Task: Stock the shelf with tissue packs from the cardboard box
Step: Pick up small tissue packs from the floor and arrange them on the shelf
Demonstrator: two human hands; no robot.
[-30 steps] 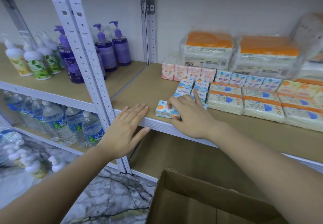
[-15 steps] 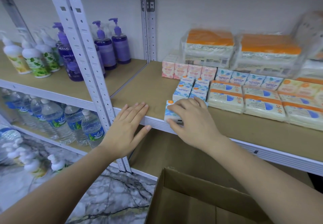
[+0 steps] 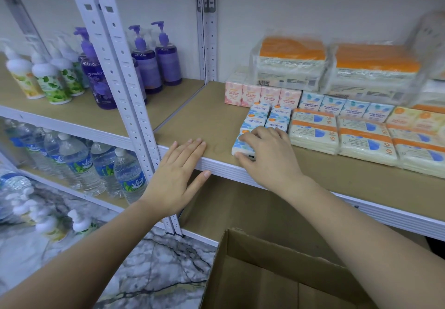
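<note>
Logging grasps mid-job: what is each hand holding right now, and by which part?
The right hand grips a blue mini tissue pack across its top, thumb at its near end. The left hand holds nothing.

A: Light is falling evenly, soft and cool, from overhead; hardly any shadows are showing on the shelf (image 3: 212, 116).
B: Glare?
A: The plastic wrap on the orange packs (image 3: 291, 63) is shining faintly.
B: Sharpness?
A: The centre is holding. The edges are bending and smearing, the water bottles (image 3: 79, 161) going soft.
</note>
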